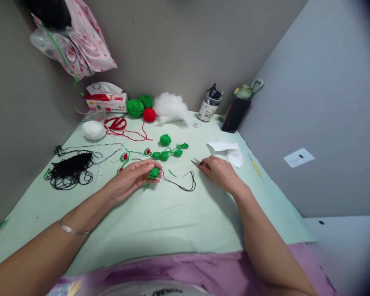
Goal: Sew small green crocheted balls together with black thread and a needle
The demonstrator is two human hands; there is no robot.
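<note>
My left hand (132,177) pinches a small green crocheted ball (154,172) just above the pale green table cover (172,213). A black thread (185,185) runs from the ball to the right in a loop. My right hand (220,172) rests on the table, fingers closed on small metal snips (196,163) whose tips point left. Several finished green crocheted pieces (165,155) lie in a row just beyond my hands, with another green ball (165,139) behind them.
A tangle of black yarn (69,169) lies at left, a white ball (93,130) and red yarn (120,124) behind it. Tissue box (106,102), green and red yarn balls (140,107), white stuffing (171,107), a jar (209,107), a crochet hook (255,167) and a tissue (230,151) surround.
</note>
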